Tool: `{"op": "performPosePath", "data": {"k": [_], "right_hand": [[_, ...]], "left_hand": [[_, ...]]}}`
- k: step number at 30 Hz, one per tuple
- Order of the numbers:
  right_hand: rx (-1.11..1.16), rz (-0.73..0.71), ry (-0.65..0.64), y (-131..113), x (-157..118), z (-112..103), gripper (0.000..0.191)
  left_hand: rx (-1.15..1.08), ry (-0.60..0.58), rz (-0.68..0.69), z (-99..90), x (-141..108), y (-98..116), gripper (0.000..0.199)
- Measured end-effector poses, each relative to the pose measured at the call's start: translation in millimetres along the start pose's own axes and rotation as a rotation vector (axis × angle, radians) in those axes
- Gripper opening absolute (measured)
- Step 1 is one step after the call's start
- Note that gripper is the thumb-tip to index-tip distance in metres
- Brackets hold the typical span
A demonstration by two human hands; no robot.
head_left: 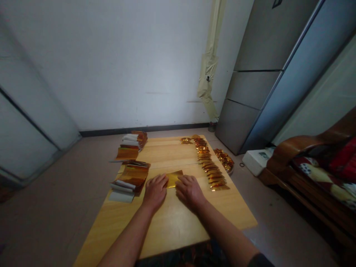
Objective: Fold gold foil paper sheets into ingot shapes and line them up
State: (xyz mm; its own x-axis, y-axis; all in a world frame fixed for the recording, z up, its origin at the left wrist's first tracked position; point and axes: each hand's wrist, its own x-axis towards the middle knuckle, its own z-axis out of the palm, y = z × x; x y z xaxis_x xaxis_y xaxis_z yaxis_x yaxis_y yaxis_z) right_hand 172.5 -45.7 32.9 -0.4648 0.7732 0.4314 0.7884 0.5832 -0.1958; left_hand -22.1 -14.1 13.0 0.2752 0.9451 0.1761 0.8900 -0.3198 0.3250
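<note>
A sheet of gold foil paper [172,180] lies on the wooden table between my two hands, its near edge looking folded. My left hand [154,190] has its fingers curled over the left end of the sheet. On the right end, the bent fingers of my right hand [190,190] press down and grip it. Both thumbs are mostly hidden. Beside my left hand is a loose stack of gold and grey-backed foil sheets [135,173], with another stack [132,142] behind it. To the right of my right hand runs a row of folded gold foil pieces [208,163].
The wooden table [178,226] stands before a white wall. Beyond its right edge, a container of folded gold pieces [224,160] sits on the floor. Farther right are a grey fridge [250,89], a white box [254,162] and a carved wooden seat [294,163].
</note>
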Motion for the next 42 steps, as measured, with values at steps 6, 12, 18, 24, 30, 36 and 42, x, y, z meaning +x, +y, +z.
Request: {"op": "performPosePath", "data": {"k": [6, 12, 18, 24, 30, 36, 42], "right_hand": [[0.005, -0.041, -0.101, -7, 1, 12, 0.010], [-0.007, 0.046, -0.094, 6, -8, 5, 0.014], [-0.017, 0.083, -0.101, 13, -8, 7, 0.008], [-0.021, 0.081, -0.115, 21, 4, 10, 0.010], [-0.059, 0.057, -0.143, 25, 11, 10, 0.012], [0.000, 0.026, -0.078, 24, 12, 11, 0.009], [0.071, 0.132, -0.090, 27, 22, 14, 0.019]], "left_hand": [[-0.011, 0.010, -0.008, 2.9, 1, -3, 0.038], [-0.042, -0.034, -0.009, 6.7, 4, -11, 0.044], [-0.053, -0.023, 0.005, 5.3, 3, -11, 0.042], [-0.041, -0.004, 0.021, 4.4, 0, -9, 0.044], [-0.052, 0.006, 0.018, 1.2, 0, -7, 0.036], [-0.053, 0.005, 0.014, -3.3, -1, -3, 0.033], [-0.082, 0.034, 0.004, 2.0, -3, -7, 0.038]]}}
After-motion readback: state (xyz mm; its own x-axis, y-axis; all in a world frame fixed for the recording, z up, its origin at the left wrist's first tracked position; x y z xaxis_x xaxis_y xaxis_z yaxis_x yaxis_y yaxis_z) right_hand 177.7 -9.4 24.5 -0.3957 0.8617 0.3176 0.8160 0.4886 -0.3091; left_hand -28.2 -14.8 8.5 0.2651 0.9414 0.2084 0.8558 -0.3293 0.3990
